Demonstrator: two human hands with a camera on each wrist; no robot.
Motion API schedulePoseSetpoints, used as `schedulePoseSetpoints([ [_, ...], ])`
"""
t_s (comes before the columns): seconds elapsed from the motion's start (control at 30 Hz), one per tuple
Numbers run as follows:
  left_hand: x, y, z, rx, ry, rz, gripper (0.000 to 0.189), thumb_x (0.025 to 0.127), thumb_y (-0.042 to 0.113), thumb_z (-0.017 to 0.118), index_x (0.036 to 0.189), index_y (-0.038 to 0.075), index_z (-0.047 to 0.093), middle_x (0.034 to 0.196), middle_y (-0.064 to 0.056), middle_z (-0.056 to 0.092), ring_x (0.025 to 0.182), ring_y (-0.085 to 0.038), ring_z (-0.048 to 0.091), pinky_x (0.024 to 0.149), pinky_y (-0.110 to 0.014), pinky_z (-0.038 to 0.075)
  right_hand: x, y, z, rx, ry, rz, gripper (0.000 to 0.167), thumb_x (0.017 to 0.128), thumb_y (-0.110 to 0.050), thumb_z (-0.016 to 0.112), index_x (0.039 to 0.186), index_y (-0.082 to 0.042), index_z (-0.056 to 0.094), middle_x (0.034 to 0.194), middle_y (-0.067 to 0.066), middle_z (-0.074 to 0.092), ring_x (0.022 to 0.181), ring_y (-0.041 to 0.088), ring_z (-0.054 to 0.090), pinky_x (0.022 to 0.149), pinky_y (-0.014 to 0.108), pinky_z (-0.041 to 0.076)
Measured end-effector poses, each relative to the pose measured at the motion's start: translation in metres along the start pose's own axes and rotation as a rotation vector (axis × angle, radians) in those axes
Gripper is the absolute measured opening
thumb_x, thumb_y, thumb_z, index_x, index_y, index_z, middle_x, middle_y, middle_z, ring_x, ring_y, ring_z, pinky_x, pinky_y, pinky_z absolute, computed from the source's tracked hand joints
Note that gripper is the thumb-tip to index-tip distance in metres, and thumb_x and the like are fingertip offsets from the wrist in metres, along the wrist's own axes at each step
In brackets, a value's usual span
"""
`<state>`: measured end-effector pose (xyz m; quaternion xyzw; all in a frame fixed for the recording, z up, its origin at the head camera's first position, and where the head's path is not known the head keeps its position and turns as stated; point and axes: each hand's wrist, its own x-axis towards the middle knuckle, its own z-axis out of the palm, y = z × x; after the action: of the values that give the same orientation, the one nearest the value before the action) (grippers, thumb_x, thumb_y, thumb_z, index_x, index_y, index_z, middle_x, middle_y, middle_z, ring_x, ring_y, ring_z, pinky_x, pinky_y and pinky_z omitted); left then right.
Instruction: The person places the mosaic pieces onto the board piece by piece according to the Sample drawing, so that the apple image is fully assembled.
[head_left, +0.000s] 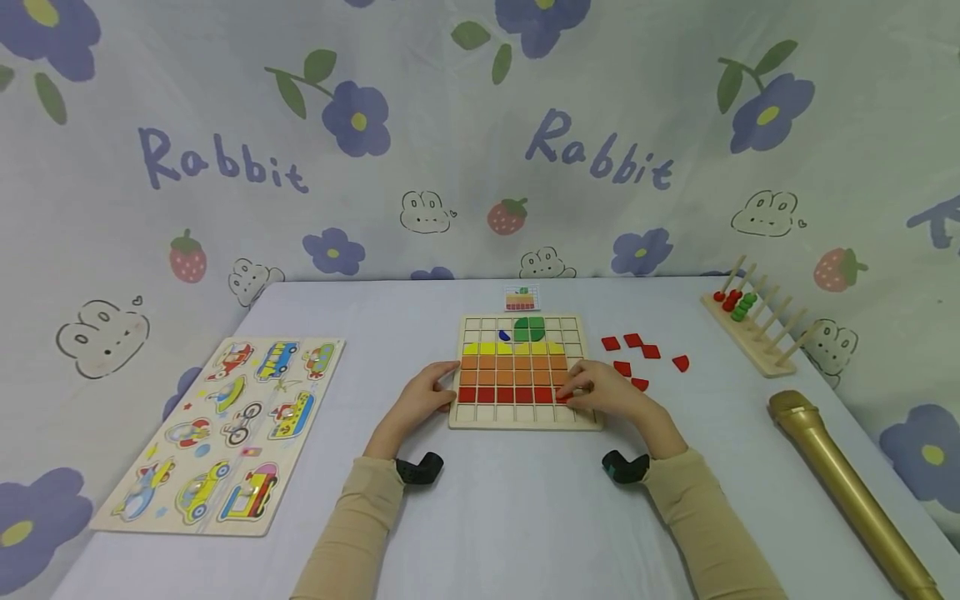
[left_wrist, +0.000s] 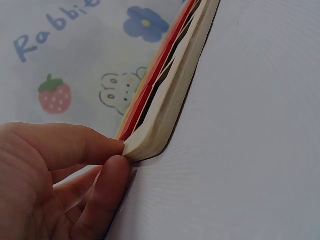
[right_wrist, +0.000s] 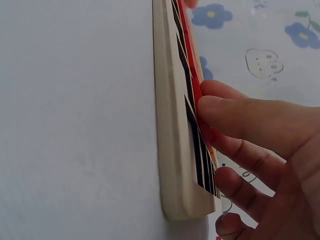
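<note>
A wooden grid board (head_left: 525, 423) lies flat in front of the person, its rows filled with yellow, orange and red tiles and green and blue pieces near the top. My left hand (head_left: 417, 400) is at the board's left edge; in the left wrist view, thumb and index finger grip the board's rim (left_wrist: 165, 120) near a corner. Over the right end of the red row, my right hand (head_left: 611, 392) pinches a red tile (right_wrist: 204, 120) between thumb and fingers. The fingers partly hide that tile. Several loose red pieces (head_left: 651, 352) lie right of the board.
A small pattern card (head_left: 522, 298) sits behind the board. To the left lies a vehicle puzzle board (head_left: 300, 467). On the right are a peg stand (head_left: 750, 340) with red and green beads and a gold microphone-like stick (head_left: 847, 483). A printed curtain (head_left: 450, 150) hangs behind the table.
</note>
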<state>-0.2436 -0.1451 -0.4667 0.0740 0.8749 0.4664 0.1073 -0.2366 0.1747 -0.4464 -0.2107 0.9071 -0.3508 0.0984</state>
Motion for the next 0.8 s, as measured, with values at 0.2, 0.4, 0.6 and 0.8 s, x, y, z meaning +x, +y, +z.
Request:
schedulePoseSetpoints([
  [0.2, 0.000, -0.001, 0.000, 0.004, -0.003, 0.018, 0.054, 0.085, 0.004, 0.060, 0.137, 0.009, 0.045, 0.136, -0.011, 0.044, 0.064, -0.012, 0.054, 0.061, -0.026, 0.047, -0.001, -0.003, 0.001, -0.034, 0.017, -0.009, 0.013, 0.078, -0.012, 0.073, 0.091, -0.014, 0.075, 0.098, 0.004, 0.059, 0.093, 0.020, 0.049, 0.076, 0.032, 0.043],
  [0.4, 0.000, -0.001, 0.000, 0.000, -0.003, 0.021, 0.054, 0.085, 0.004, 0.060, 0.137, 0.008, 0.045, 0.135, -0.011, 0.045, 0.064, -0.012, 0.055, 0.061, -0.026, 0.047, -0.001, -0.001, -0.001, -0.015, 0.009, -0.020, 0.014, 0.077, -0.011, 0.074, 0.091, -0.012, 0.075, 0.092, 0.004, 0.055, 0.085, 0.020, 0.045, 0.069, 0.030, 0.040],
  [0.6, 0.000, -0.002, 0.002, -0.005, 0.002, 0.006, 0.053, 0.085, 0.005, 0.060, 0.136, 0.009, 0.046, 0.135, -0.010, 0.045, 0.064, -0.012, 0.054, 0.061, -0.025, 0.048, -0.005, 0.005, -0.021, -0.020, 0.083, 0.052, 0.023, 0.080, -0.013, 0.071, 0.103, -0.012, 0.071, 0.098, 0.004, 0.058, 0.087, 0.022, 0.047, 0.068, 0.031, 0.041],
  [0.8, 0.000, 0.001, 0.001, -0.005, 0.002, 0.012, 0.053, 0.085, 0.004, 0.060, 0.136, 0.008, 0.046, 0.135, -0.011, 0.045, 0.064, -0.012, 0.055, 0.060, -0.026, 0.048, -0.009, 0.033, -0.060, -0.046, 0.211, 0.168, 0.031, 0.085, -0.015, 0.066, 0.115, -0.008, 0.064, 0.112, 0.014, 0.056, 0.097, 0.030, 0.046, 0.075, 0.039, 0.041],
])
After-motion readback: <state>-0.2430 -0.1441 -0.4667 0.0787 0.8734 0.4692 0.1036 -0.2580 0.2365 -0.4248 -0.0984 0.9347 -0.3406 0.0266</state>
